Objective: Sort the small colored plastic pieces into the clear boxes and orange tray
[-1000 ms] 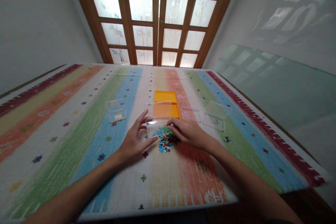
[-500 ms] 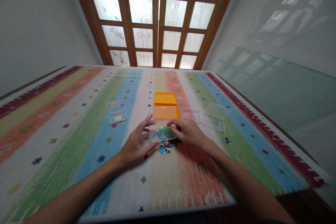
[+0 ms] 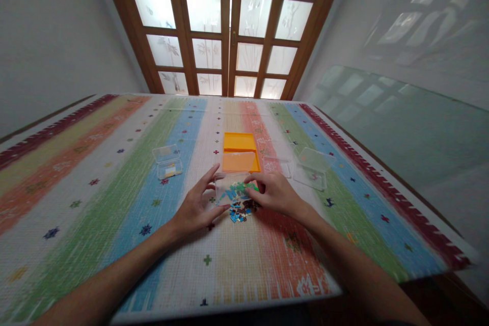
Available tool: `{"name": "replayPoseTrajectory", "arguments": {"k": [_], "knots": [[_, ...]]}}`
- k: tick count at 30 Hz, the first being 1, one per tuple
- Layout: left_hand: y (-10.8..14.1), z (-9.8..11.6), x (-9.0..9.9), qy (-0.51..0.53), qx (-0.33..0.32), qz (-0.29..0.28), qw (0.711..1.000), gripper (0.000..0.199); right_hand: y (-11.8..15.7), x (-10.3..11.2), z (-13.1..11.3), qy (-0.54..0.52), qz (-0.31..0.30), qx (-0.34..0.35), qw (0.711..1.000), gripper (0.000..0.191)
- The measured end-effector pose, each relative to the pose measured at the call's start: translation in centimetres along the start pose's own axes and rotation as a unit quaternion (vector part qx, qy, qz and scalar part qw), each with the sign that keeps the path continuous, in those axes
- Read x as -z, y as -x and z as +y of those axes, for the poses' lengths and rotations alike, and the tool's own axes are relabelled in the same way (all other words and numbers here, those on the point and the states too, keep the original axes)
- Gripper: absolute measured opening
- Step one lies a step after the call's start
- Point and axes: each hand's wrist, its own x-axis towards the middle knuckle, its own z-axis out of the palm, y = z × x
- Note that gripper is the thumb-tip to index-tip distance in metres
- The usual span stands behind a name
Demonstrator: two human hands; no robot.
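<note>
A clear plastic box (image 3: 219, 194) with green and light blue small pieces (image 3: 237, 191) in it lies between my hands. My left hand (image 3: 196, 204) is at its left side, thumb and fingers spread around the edge. My right hand (image 3: 273, 192) reaches over the box's right part, thumb and index finger pinched near the green pieces; what is between the fingertips is too small to make out. A loose pile of blue, brown and cream pieces (image 3: 240, 214) lies on the cloth just below the box.
Beyond the box stands an open orange case (image 3: 240, 141) with a clear sheet across its lower part. An open clear box (image 3: 169, 169) is at left, another (image 3: 310, 177) at right. A striped cloth (image 3: 244, 265) covers the table.
My right thumb and index finger have drawn closer together over the green pieces. My left hand stays at the box's left side. The view has shifted slightly.
</note>
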Motion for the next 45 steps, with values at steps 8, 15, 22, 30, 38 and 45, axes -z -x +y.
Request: {"name": "replayPoseTrajectory", "arguments": {"k": [8, 15, 22, 30, 38, 45], "knots": [[0.0, -0.1, 0.0, 0.0, 0.001, -0.006, 1.0, 0.094, 0.1, -0.1, -0.3, 0.016, -0.015, 0.019, 1.0, 0.016], [0.0, 0.3, -0.1, 0.03, 0.033, -0.003, 0.999, 0.096, 0.2, -0.6, 0.0, 0.028, -0.004, 0.056, 0.998, 0.019], [0.2, 0.8, -0.2, 0.038, 0.034, -0.01, 0.999, 0.097, 0.2, -1.0, 0.1, 0.048, 0.026, 0.052, 0.997, 0.021], [0.1, 0.4, -0.1, 0.047, 0.036, -0.015, 0.998, 0.095, 0.4, -0.8, -0.5, 0.023, 0.034, 0.034, 0.999, 0.017], [0.1, 0.5, -0.1, 0.034, 0.031, -0.018, 0.999, 0.095, 0.4, -0.6, -0.2, 0.026, 0.032, 0.021, 0.999, 0.021], [0.1, 0.6, -0.1, 0.025, 0.02, -0.024, 0.999, 0.095, 0.3, -0.7, -0.3, 0.027, 0.011, 0.013, 0.999, 0.018]]}}
